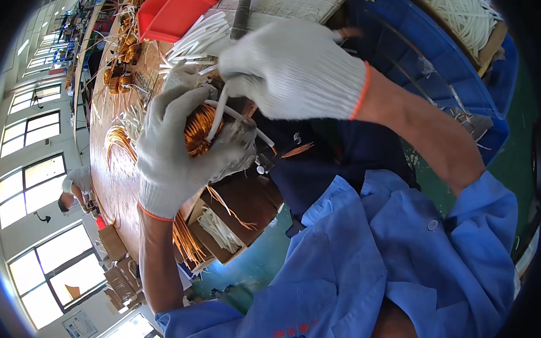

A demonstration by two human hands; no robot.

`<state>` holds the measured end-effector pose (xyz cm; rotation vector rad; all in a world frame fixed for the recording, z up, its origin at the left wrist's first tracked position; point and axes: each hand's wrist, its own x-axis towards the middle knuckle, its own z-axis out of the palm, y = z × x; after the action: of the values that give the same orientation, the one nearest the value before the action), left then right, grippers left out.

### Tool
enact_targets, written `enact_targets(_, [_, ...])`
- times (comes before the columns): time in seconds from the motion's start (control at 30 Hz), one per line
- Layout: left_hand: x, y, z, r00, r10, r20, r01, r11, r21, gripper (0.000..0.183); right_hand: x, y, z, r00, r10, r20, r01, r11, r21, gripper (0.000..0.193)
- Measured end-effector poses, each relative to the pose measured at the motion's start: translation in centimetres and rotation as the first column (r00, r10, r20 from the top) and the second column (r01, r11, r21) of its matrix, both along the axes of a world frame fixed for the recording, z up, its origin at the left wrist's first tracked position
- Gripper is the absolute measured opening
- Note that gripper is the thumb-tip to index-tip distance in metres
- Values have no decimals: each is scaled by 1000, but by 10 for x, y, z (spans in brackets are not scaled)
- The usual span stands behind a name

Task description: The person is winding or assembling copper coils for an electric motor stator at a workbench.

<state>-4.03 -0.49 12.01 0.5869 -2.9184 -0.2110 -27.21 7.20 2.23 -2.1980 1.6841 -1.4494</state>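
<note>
My left hand [177,145], in a white knit glove with a dirty palm, wraps round a ring-shaped coil [201,128] of copper wire. A white sleeve [218,114] rises from the coil toward the fingers of my right hand [291,70]. That hand is gloved too, closed over the upper end of the sleeve and slightly blurred. A second white sleeve [254,129] with a copper tip slants out beside my left fingers. A thin brownish end [350,32] shows beyond my right knuckles; what it belongs to is hidden.
White sleeves [200,37] lie by a red bin [170,14] on the wooden table [107,175]. More wound coils [120,83] sit farther along it. A cardboard box [225,248] holds sleeves and copper wires below; a blue crate [421,50] stands right. A person [77,187] is far left.
</note>
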Motion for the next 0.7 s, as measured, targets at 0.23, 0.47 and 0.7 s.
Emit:
enact_targets(0.23, [-6, 11, -11, 982, 185, -24, -187, 973, -137, 70, 19, 40, -13, 954, -119, 274, 172, 969, -177, 27])
enact_targets(0.47, [-11, 15, -9, 940, 340, -21, -338, 940, 50, 74, 74, 27, -76, 844, -153, 515, -295, 670, 682, 17])
enact_targets(0.7, [-12, 1, -9, 964, 259, -54, -250, 959, 132, 43, -9, 59, -9, 909, 110, 402, -194, 965, 174, 10])
